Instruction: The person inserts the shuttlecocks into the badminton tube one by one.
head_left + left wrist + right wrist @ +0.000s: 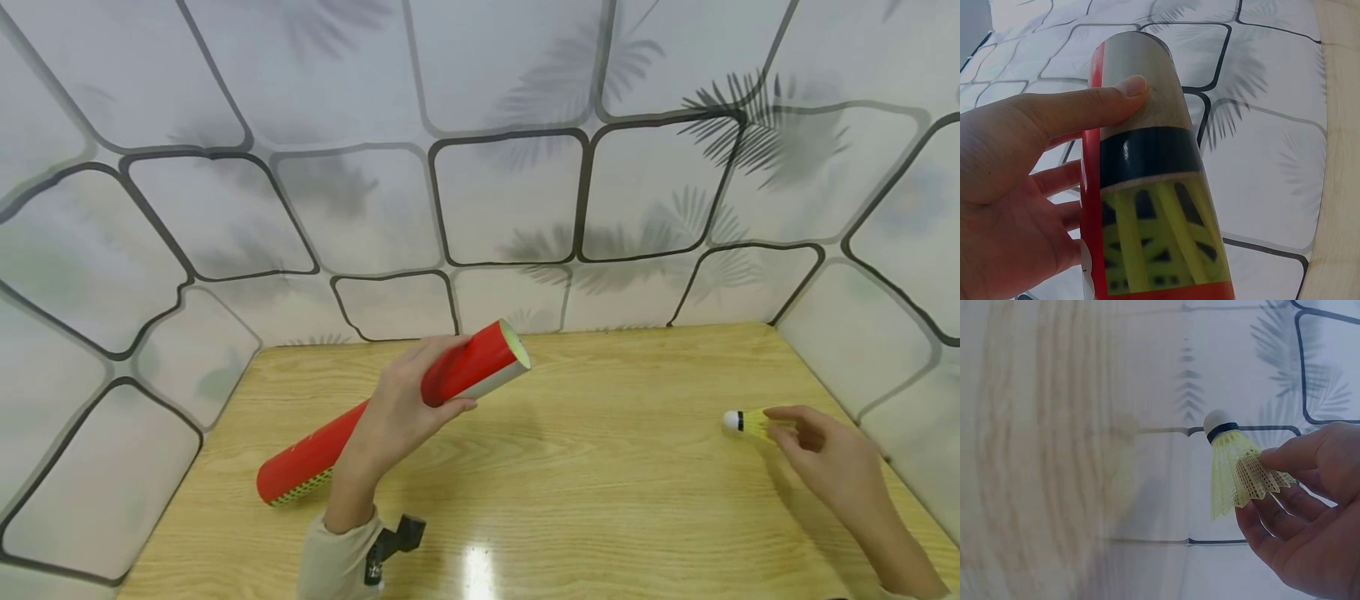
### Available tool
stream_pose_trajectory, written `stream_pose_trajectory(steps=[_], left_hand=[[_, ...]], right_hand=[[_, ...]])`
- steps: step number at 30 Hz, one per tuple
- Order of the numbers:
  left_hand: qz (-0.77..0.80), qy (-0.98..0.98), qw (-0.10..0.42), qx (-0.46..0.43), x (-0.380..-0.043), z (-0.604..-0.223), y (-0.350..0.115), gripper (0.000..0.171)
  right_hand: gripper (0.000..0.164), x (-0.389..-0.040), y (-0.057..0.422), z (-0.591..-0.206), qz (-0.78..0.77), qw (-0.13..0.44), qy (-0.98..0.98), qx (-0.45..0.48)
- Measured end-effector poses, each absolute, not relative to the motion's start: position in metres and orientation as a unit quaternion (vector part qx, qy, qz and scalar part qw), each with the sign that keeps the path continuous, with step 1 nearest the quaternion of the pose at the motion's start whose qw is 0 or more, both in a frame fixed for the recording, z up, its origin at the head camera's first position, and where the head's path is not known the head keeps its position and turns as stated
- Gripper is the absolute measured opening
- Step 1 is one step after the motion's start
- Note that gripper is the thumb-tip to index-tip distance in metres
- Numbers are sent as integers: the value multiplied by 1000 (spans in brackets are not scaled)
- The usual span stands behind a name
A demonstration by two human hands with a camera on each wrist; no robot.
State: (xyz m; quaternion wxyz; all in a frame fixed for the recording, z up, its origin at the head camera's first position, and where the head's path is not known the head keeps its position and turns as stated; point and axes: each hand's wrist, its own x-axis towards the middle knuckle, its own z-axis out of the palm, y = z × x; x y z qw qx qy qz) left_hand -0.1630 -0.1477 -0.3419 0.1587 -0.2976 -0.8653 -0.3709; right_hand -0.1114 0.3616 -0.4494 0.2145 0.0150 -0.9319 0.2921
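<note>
A long red shuttlecock tube [480,362] is gripped around its upper part by my left hand [397,417]. It tilts across the head view, its pale green end up and to the right, its other end low on the left. The left wrist view shows a picture of a shuttlecock printed on the tube's side [1147,212], with my thumb [1132,86] laid over the printed cork. On the right, my right hand [832,462] pinches a yellow shuttlecock [1229,469] by its skirt. Its white cork with a black band [733,420] points left in the head view.
Under both hands lies a wooden table [600,500]. White panels with dark outlines and leaf prints [510,200] rise behind it and on both sides. A black wrist mount [393,546] sits on the left sleeve [337,558].
</note>
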Motion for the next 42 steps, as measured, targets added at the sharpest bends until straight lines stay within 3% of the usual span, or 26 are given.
stream_pose_trajectory(steps=[21,42], left_hand=[[-371,-865,160,-296,-162,-344,-150,71],[-373,-860,171,-305,-163,-341,-150,71]], right_hand=[[23,-109,330,-409,329,281,-901,43],[35,-116,275,-342,372,345,-854,116]])
